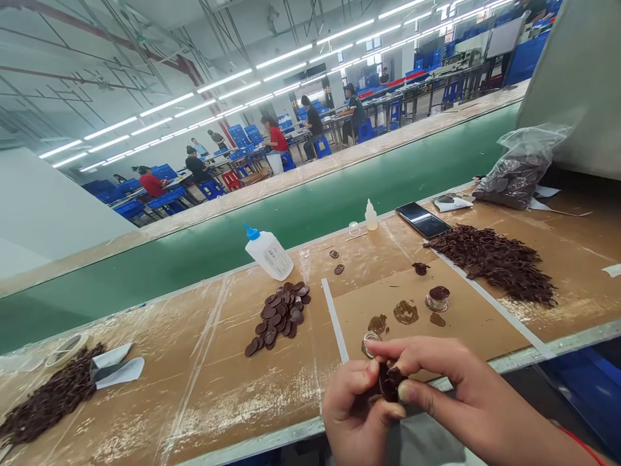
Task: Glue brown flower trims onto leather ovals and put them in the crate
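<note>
Just past the table's near edge, my left hand (352,411) and my right hand (446,378) meet, fingertips closed around a small dark brown piece (389,383). Fingers cover much of it, so its full shape is hidden. Right behind my fingertips lies a small clear round dish (370,341). Another clear round container (438,299), topped with dark brown, stands farther right on a cardboard sheet (359,310). Brown smears (405,312) mark the cardboard, and a small dark twisted clump (420,268) lies behind them.
Dark oval discs (281,314) are heaped left of the cardboard, beside a white blue-tipped bottle (270,255). Twisted brown pieces (495,262) are piled right; more (53,395) lie far left. Behind are a small bottle (371,215), a phone (424,220), a plastic bag (517,171) and a green belt (330,200).
</note>
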Tool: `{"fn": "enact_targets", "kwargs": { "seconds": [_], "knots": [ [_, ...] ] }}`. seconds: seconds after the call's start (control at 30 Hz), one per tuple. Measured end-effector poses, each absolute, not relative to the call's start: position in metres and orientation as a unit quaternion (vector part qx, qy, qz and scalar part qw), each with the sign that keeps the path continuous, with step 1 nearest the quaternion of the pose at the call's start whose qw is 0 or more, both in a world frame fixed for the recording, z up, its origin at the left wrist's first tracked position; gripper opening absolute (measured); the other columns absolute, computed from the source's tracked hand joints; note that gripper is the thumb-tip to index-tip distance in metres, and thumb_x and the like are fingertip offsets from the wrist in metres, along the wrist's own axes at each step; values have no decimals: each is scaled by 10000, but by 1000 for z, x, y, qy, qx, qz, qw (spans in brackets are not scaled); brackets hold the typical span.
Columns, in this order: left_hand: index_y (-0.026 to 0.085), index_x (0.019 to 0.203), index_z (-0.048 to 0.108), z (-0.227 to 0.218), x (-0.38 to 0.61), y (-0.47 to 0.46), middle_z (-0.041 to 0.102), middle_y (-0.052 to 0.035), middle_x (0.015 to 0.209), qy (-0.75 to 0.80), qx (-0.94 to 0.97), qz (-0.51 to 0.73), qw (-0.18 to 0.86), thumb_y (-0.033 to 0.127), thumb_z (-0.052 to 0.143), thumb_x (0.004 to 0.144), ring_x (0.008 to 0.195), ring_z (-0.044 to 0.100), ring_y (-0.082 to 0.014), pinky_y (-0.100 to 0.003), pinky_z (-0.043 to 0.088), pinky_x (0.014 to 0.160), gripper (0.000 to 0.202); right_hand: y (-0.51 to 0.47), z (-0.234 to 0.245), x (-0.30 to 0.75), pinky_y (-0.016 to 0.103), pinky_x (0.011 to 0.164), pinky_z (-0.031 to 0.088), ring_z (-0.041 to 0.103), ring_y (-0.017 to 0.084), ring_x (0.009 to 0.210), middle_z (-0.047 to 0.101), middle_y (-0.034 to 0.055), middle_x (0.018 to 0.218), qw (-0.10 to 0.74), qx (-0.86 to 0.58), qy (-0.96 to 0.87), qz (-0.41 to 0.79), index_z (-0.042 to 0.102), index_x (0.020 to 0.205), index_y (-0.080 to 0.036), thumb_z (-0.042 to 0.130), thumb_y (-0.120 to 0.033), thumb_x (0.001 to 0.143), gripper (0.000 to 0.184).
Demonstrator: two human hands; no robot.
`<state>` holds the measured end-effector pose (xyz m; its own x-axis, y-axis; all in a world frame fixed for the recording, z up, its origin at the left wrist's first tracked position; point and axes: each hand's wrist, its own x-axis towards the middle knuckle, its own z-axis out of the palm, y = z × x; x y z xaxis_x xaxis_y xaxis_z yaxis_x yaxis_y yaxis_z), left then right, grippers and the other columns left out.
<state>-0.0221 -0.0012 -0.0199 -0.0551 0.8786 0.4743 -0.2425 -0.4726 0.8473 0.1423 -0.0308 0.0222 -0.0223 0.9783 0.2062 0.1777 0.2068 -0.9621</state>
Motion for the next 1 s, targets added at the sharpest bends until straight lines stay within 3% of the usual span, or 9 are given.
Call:
{"fn": "enact_targets", "kwargs": {
  "seconds": [0.67,1.0],
  "knots": [
    [285,943,809,-27,-27,-3,784,-22,811,281,561,672,393,420,911,711,686,739,-164,-213,607,646,286,-30,8,149,406,1054,565,682,257,1246,754,51,1293,449,-481,-644,390,726,1012,-288,673,-362,957,107],
    [275,938,795,-32,-25,-6,790,-20,807,298,564,678,366,479,906,703,693,749,-164,-208,599,660,330,-32,3,152,388,1020,586,690,258,1235,737,12,1326,415,-483,-670,381,751,987,-323,662,-408,957,127]
  ]
}}
